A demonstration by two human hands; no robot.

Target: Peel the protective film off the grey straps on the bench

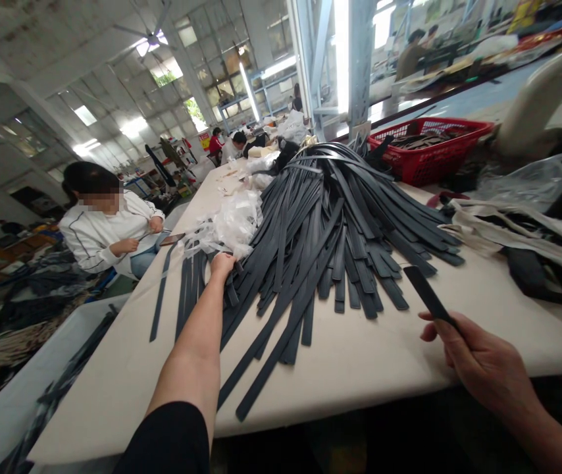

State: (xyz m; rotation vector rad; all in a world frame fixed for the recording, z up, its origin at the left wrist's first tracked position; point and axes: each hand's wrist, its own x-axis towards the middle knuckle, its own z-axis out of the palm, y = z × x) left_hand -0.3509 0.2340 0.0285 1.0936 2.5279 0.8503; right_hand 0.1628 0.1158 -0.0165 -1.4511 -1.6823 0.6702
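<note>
My right hand is closed around a flat black strap, whose wide end points up and to the left above the table. My left arm reaches forward, and my left hand is closed at the left side of a big pile of black straps. Its fingers meet the edge of a crumpled clear plastic bag; what they grip is hidden. The straps fan out from the back of the table toward me, overlapping, with two long ends close to the front edge. Several more straps lie left of my left hand.
The pale tabletop has a red basket at its back right and cloth strips on the right. A person in a white jacket sits beyond the left edge. A white bin with dark strips stands below that edge.
</note>
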